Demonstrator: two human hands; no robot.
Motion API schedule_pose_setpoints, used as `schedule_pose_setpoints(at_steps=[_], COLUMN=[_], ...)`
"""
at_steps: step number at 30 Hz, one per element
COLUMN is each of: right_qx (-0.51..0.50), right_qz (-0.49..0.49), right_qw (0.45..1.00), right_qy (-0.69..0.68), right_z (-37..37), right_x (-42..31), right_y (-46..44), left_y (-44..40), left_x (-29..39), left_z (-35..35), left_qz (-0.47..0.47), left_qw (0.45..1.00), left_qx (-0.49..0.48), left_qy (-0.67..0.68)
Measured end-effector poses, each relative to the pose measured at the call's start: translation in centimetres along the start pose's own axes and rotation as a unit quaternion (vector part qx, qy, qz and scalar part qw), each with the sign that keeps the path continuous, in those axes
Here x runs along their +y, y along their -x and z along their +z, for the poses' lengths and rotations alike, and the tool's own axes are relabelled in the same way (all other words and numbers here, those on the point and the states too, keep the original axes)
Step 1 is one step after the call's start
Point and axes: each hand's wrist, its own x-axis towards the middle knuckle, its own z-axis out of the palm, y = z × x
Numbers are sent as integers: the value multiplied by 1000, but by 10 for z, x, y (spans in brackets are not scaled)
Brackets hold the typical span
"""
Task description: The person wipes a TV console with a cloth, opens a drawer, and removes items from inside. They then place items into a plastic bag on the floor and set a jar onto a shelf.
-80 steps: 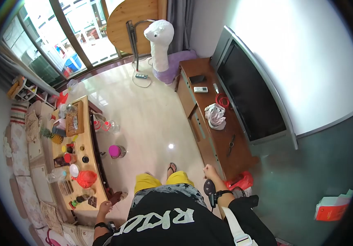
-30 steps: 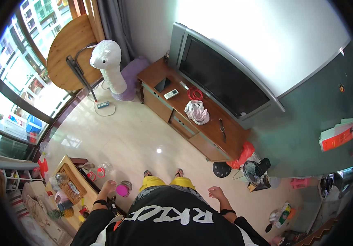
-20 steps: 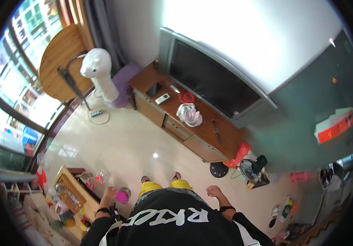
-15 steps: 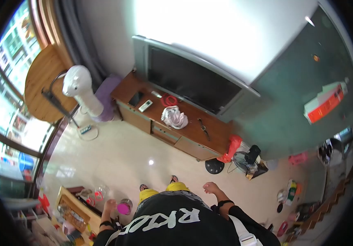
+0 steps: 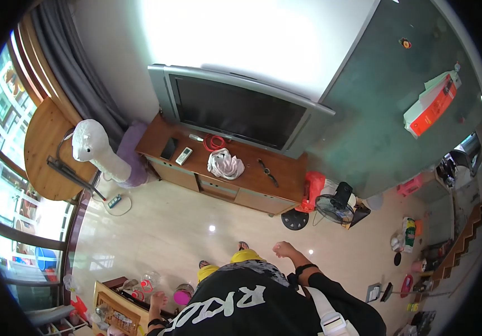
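My left hand [image 5: 158, 301] hangs low beside my body, its fingers loosely apart with nothing in them. Nearest to it are a jar with a magenta lid [image 5: 182, 297] and clear plastic bottles [image 5: 147, 282] on the floor side. Out in front of me, my right hand [image 5: 283, 250] is held over the floor, fingers slightly bent and empty. Beyond it stands a brown TV cabinet [image 5: 263, 205]. On its top lie a crumpled pale pink cloth [image 5: 226, 164], a white remote control [image 5: 184, 156], a dark phone [image 5: 169, 148], a red cable coil [image 5: 214, 143] and a wristwatch [image 5: 267, 173].
A television [image 5: 240, 109] stands on the cabinet. To its right are a red bag [image 5: 312, 189], an electric fan [image 5: 335, 208] and a black round object [image 5: 295, 220]. A white plush toy [image 5: 91, 142], a round wooden tabletop [image 5: 50, 145] and a power strip [image 5: 115, 201] are at left.
The view has turned and tilted, so the cabinet and television sit more level and further left. Both hands remain empty; my feet have shifted slightly in view.
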Motion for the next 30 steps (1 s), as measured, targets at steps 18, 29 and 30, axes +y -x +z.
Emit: schedule_pose_setpoints(at_steps=[18, 29, 30], right_qx=[-33, -17, -17], right_qz=[36, 37, 36], right_qw=[999, 999, 999], right_qy=[4, -5, -1], right_z=[-4, -5, -4], right_x=[17, 1, 2], right_y=[-12, -7, -7], left_y=[17, 18, 16], left_x=[7, 3, 2], left_z=[23, 23, 21], left_qz=[116, 104, 104], left_qw=[982, 988, 988], left_qx=[53, 50, 49], left_qy=[-136, -107, -106])
